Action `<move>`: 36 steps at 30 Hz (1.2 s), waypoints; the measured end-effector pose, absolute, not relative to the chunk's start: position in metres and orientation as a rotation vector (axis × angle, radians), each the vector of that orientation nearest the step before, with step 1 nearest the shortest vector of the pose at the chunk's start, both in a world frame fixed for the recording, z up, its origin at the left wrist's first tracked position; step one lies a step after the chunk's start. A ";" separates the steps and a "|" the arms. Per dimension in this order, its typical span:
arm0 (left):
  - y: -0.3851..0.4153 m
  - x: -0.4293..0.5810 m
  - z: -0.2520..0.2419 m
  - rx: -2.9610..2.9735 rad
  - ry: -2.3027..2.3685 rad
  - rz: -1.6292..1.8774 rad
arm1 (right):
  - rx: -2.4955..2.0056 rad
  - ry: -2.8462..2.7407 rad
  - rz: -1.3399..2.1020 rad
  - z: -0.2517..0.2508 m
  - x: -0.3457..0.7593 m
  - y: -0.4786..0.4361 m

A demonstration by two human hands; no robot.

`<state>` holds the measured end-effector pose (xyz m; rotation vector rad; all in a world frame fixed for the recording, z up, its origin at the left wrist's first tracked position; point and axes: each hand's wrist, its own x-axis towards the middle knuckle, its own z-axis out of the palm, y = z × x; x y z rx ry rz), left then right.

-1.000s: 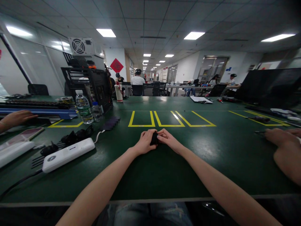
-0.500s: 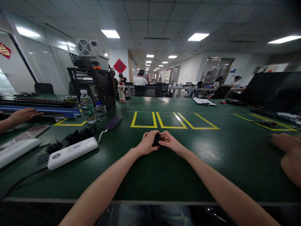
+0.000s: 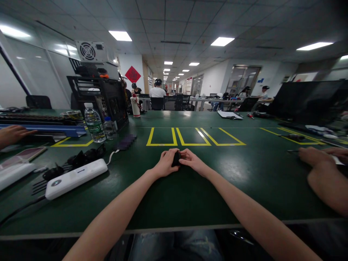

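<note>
Between my two hands is a small black object [image 3: 176, 158], too dark to identify, just above or on the green table [image 3: 187, 203]. My left hand [image 3: 166, 163] curls round its left side, fingers closed over it. From the right, my right hand [image 3: 191, 161] pinches its edge with thumb and fingers. Yellow tape outlines [image 3: 193, 144] lie on the table beyond both hands.
At the left are a white power strip [image 3: 77, 177], a water bottle [image 3: 94, 125] and an open computer case [image 3: 108, 96]. Another person's hand [image 3: 15, 135] is at far left, another [image 3: 315, 156] at right. A clipboard [image 3: 228, 115] lies at the back.
The view has turned slightly to the right, so most things sit further left. My hands keep nearly the same hold on the black object. The person's hand at right shows more fully.
</note>
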<state>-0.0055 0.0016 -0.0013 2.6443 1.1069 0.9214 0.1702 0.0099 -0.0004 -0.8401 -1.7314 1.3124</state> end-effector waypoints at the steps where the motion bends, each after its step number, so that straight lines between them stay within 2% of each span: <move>1: 0.002 -0.006 -0.002 2.646 1.103 0.923 | -0.825 -1.738 1.314 0.000 0.170 0.009; 36: 0.004 -0.004 -0.005 2.637 1.097 0.957 | -0.816 -1.733 1.298 -0.002 0.172 0.010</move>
